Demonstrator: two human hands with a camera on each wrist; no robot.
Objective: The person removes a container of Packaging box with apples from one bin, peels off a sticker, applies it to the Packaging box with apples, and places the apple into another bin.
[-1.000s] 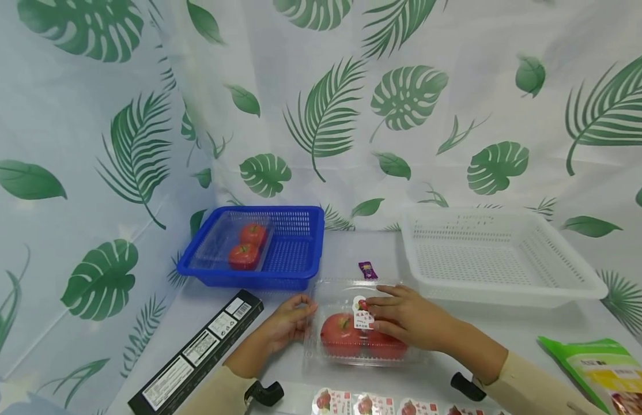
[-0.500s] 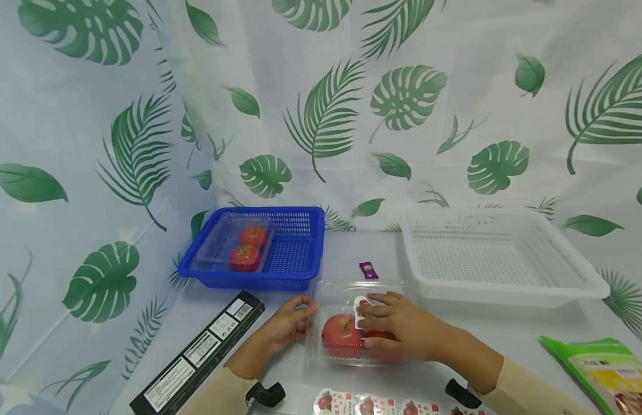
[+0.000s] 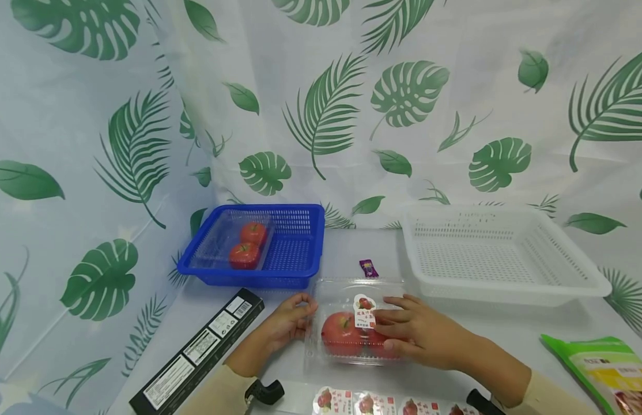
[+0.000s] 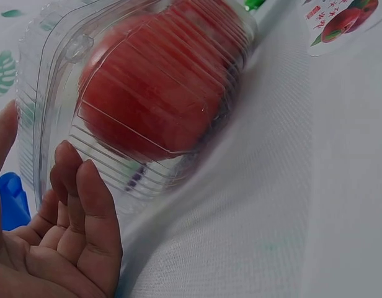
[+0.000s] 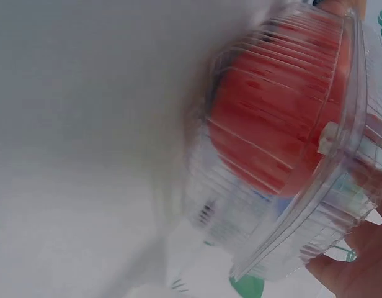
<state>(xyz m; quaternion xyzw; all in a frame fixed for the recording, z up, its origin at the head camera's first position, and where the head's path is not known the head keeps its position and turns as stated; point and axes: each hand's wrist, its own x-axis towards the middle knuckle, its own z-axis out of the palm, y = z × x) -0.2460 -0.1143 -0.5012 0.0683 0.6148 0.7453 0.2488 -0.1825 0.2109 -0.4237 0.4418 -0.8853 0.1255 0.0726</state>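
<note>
In the head view, a clear plastic clamshell box point(image 3: 333, 294) with red round fruits point(image 3: 342, 334) inside lies on the table. A white label point(image 3: 365, 314) with a fruit picture sits on its lid. My left hand point(image 3: 287, 320) holds the box's left rim, thumb above and fingers below; in the left wrist view the fingers point(image 4: 98, 211) are bent beside the ribbed wall. My right hand point(image 3: 425, 328) rests spread on the lid's right part, fingertips at the label's right edge. In the right wrist view, the right hand point(image 5: 361, 254) shows partly behind the box.
A blue basket point(image 3: 313, 271) at back left holds another clear box point(image 3: 212, 245) with red fruits. A white basket point(image 3: 508, 291) stands back right. Around lie a purple-wrapped sweet point(image 3: 369, 268), a long black box point(image 3: 196, 351), a label strip point(image 3: 373, 402) and a green bag point(image 3: 601, 369).
My right hand first slid left across the label, covering part of it, then moved back right so that most of the label shows. The left hand and the box have stayed put.
</note>
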